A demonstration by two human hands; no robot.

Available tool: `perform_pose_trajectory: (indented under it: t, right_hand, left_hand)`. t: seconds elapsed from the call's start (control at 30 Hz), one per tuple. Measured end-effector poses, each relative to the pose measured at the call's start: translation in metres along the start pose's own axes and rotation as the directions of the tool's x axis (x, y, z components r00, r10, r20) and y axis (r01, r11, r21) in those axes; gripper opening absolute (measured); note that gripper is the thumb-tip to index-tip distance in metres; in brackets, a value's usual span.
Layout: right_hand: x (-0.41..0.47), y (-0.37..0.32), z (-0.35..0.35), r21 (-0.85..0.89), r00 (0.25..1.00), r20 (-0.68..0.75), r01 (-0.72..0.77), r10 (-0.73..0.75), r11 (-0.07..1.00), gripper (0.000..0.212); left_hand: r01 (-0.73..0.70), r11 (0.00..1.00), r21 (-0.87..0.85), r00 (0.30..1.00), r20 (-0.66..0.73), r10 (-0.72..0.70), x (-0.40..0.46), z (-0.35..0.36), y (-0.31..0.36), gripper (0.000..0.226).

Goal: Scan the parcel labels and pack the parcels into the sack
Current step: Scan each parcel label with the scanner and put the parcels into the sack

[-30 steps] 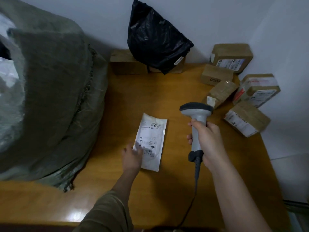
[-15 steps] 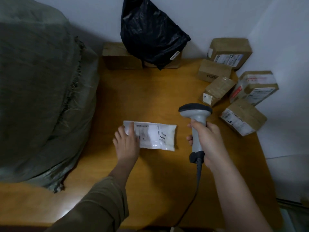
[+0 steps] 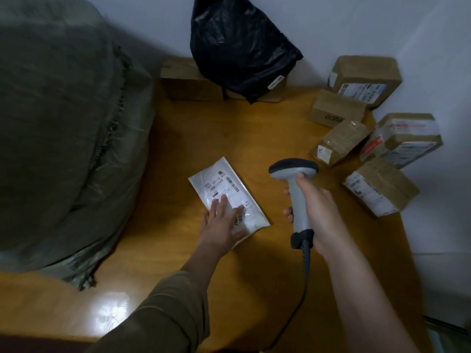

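A flat white mailer parcel lies label-up on the wooden table, turned diagonally with its barcode toward the far end. My left hand presses flat on its near end with straight fingers. My right hand grips the handle of a grey barcode scanner, whose head sits just right of the parcel. A large grey-green woven sack bulges over the table's left side.
A black plastic parcel leans on two cardboard boxes at the back wall. Several taped cardboard boxes cluster along the right edge by the wall. The scanner's cable trails toward the near table edge.
My left hand has rotated the white parcel on the table from upright through sideways to a diagonal. The scanner in my right hand has stayed almost still.
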State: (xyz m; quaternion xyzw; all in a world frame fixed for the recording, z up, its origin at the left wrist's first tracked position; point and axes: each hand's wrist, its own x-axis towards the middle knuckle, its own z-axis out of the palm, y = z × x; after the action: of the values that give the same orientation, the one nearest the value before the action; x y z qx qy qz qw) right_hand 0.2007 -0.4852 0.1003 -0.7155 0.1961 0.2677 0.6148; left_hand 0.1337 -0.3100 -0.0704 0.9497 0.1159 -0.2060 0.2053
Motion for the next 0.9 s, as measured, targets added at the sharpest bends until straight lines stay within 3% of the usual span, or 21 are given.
perform_pose_trajectory:
  t: [0.13, 0.47, 0.63, 0.73, 0.83, 0.9]
  right_hand:
    - [0.002, -0.007, 0.007, -0.052, 0.997, 0.071, 0.011, -0.007, 0.999, 0.048]
    - [-0.002, -0.011, 0.02, -0.074, 0.986, 0.162, 0.06, -0.047, 0.995, 0.037]
    - [-0.005, -0.012, 0.02, -0.093, 0.987, 0.151, 0.064, -0.049, 0.994, 0.035]
    - [-0.011, -0.015, 0.021, -0.105, 0.988, 0.149, 0.053, -0.037, 0.993, 0.039]
    - [-0.02, -0.021, 0.022, -0.09, 0.984, 0.178, 0.029, -0.013, 0.996, 0.045]
    - [-0.026, -0.023, 0.025, -0.074, 0.983, 0.184, 0.019, -0.005, 0.997, 0.047]
  left_hand:
    - [-0.028, 0.999, 0.04, 0.999, -0.024, 0.029, 0.003, 0.004, 0.006, 0.073]
    - [0.055, 0.995, 0.083, 0.998, 0.021, -0.057, 0.007, -0.006, 0.025, 0.071]
    - [0.038, 0.992, -0.121, 0.998, 0.063, -0.03, 0.001, -0.011, 0.036, 0.073]
    - [-0.045, 0.971, -0.234, 0.999, -0.032, 0.039, -0.009, -0.013, 0.038, 0.059]
    - [0.013, 0.992, -0.128, 0.989, -0.143, -0.031, -0.021, -0.004, 0.032, 0.058]
    - [0.076, 0.997, -0.022, 0.995, -0.07, -0.077, -0.029, 0.004, 0.022, 0.064]
